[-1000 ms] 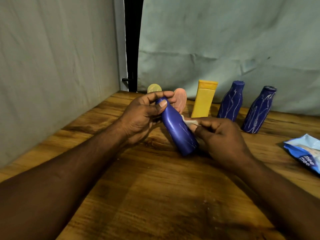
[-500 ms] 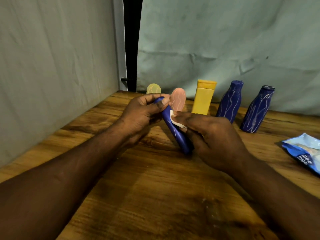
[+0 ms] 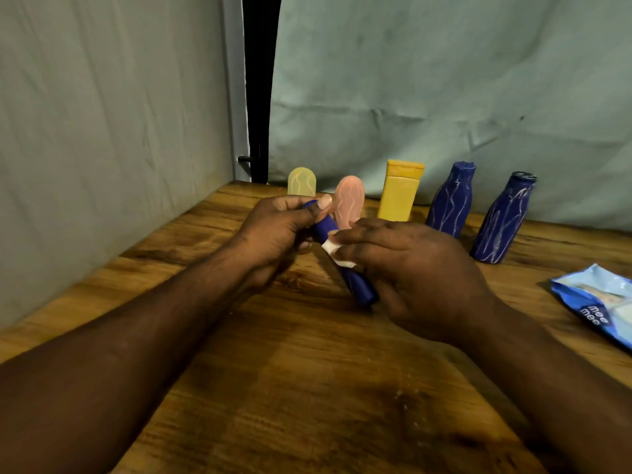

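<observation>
A plain dark blue bottle (image 3: 357, 285) leans tilted with its base on the wooden table (image 3: 307, 388). My left hand (image 3: 277, 230) grips its top end between thumb and fingers. My right hand (image 3: 410, 268) lies over the bottle's right side and presses a small white wipe (image 3: 333, 249) against its body, fingers laid across it. Much of the bottle's middle is hidden under my right hand.
Along the back stand a pale yellow rounded bottle (image 3: 301, 181), a pink rounded bottle (image 3: 349, 201), a yellow flip-cap bottle (image 3: 400, 191) and two blue bottles with white scribbles (image 3: 449, 200) (image 3: 501, 218). A blue wipes packet (image 3: 596, 302) lies at the right edge. Grey cloth walls close the left and back.
My right hand has moved up the bottle from its lower part toward the neck, carrying the wipe along. The bottle stands steeper than a second ago. My left hand kept its grip.
</observation>
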